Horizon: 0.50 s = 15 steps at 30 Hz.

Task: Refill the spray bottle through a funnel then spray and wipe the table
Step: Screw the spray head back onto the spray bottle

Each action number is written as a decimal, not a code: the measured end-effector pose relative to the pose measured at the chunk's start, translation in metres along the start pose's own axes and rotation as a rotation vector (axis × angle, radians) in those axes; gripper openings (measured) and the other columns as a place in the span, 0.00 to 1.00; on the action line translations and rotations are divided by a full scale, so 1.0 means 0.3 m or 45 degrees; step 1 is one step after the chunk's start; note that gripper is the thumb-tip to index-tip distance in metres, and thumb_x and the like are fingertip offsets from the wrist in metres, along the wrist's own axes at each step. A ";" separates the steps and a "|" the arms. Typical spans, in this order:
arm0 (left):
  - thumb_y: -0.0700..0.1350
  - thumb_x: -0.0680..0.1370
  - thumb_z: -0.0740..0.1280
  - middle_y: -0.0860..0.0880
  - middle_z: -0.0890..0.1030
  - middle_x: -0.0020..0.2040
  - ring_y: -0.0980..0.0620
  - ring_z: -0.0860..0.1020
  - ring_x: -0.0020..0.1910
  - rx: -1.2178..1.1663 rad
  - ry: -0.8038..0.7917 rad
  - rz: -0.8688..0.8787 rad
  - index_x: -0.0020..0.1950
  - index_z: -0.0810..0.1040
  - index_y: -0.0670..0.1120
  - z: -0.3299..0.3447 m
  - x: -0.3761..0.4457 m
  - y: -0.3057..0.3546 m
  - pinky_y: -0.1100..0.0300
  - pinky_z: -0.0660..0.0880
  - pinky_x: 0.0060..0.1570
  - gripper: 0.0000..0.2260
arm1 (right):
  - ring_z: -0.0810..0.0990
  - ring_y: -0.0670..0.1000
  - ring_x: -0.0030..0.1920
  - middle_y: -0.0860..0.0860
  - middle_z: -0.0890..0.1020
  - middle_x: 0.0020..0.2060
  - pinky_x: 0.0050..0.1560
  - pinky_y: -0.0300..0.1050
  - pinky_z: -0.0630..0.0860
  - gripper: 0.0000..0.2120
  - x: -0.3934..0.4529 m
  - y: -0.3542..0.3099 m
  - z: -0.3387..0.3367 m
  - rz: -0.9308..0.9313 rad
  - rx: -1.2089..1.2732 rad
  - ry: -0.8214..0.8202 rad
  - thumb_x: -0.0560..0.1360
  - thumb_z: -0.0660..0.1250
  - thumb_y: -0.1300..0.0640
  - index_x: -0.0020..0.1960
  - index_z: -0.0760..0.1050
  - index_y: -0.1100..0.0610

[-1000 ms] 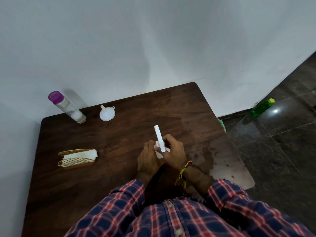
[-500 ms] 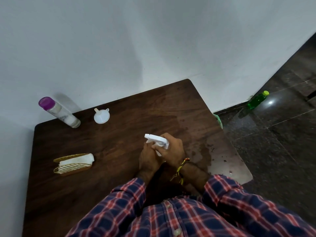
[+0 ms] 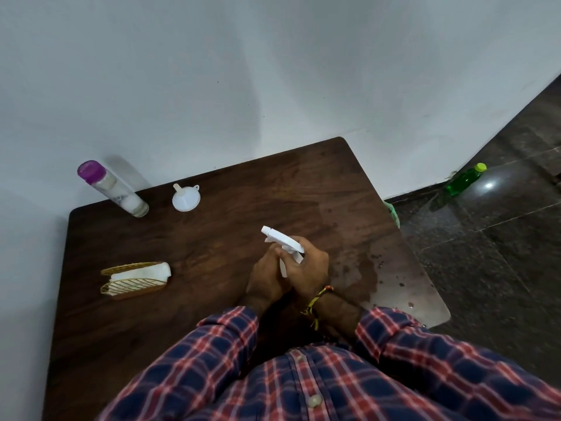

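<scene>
Below you, the dark wooden counter [image 3: 212,238] carries everything within reach, wet at its right edge. At its centre your right hand [image 3: 306,270] curls round the white spray head [image 3: 282,238] while your left hand [image 3: 265,276] grips the spray bottle beneath, mostly hidden, likely to twist the top. The purple-capped refill bottle [image 3: 117,189] and white funnel [image 3: 185,198] wait by the wall. No writing is readable.

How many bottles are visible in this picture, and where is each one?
3. The purple-capped bottle stands at the table's far left corner; the spray bottle is gripped in both hands, its body mostly hidden; the green bottle is on the floor by the wall.
</scene>
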State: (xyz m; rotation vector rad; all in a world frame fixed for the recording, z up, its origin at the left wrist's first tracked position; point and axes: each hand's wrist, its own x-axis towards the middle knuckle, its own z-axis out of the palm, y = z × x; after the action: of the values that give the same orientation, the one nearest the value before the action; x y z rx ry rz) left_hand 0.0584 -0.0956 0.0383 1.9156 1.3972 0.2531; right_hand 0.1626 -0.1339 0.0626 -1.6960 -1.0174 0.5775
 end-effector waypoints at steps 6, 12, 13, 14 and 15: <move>0.55 0.69 0.76 0.51 0.78 0.63 0.51 0.77 0.62 0.041 0.055 0.034 0.66 0.72 0.49 -0.007 -0.007 0.036 0.58 0.72 0.58 0.29 | 0.83 0.37 0.42 0.44 0.86 0.41 0.46 0.32 0.77 0.13 0.034 0.001 -0.030 0.044 -0.020 -0.052 0.67 0.79 0.49 0.49 0.84 0.51; 0.58 0.63 0.80 0.57 0.78 0.62 0.57 0.77 0.61 -0.145 -0.027 -0.034 0.65 0.70 0.57 -0.013 -0.016 0.023 0.57 0.76 0.60 0.34 | 0.81 0.35 0.49 0.41 0.84 0.46 0.52 0.38 0.79 0.30 0.059 0.016 -0.072 0.162 0.035 -0.328 0.61 0.82 0.46 0.61 0.79 0.49; 0.56 0.62 0.80 0.57 0.77 0.63 0.57 0.76 0.62 -0.168 -0.083 -0.033 0.66 0.69 0.57 -0.023 -0.015 0.019 0.56 0.75 0.61 0.36 | 0.80 0.37 0.53 0.41 0.82 0.50 0.54 0.38 0.78 0.38 0.072 0.034 -0.079 0.166 -0.004 -0.428 0.59 0.82 0.43 0.66 0.74 0.47; 0.55 0.63 0.80 0.57 0.76 0.66 0.56 0.75 0.64 -0.171 -0.130 -0.031 0.69 0.68 0.57 -0.032 -0.015 0.011 0.55 0.75 0.61 0.38 | 0.79 0.40 0.57 0.41 0.81 0.55 0.57 0.40 0.77 0.42 0.079 0.042 -0.079 0.104 -0.084 -0.495 0.59 0.81 0.38 0.69 0.70 0.45; 0.54 0.63 0.80 0.55 0.74 0.68 0.55 0.74 0.65 -0.147 -0.156 -0.025 0.70 0.67 0.55 -0.039 -0.017 0.003 0.55 0.74 0.62 0.39 | 0.78 0.42 0.60 0.42 0.79 0.60 0.60 0.43 0.76 0.42 0.086 0.045 -0.067 -0.017 -0.163 -0.539 0.62 0.77 0.35 0.71 0.68 0.45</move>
State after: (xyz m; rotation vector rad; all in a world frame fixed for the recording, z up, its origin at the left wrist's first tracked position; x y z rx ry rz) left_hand 0.0506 -0.0950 0.0485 1.7921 1.2919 0.1992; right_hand 0.1966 -0.1242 0.0597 -1.7139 -1.3881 0.9036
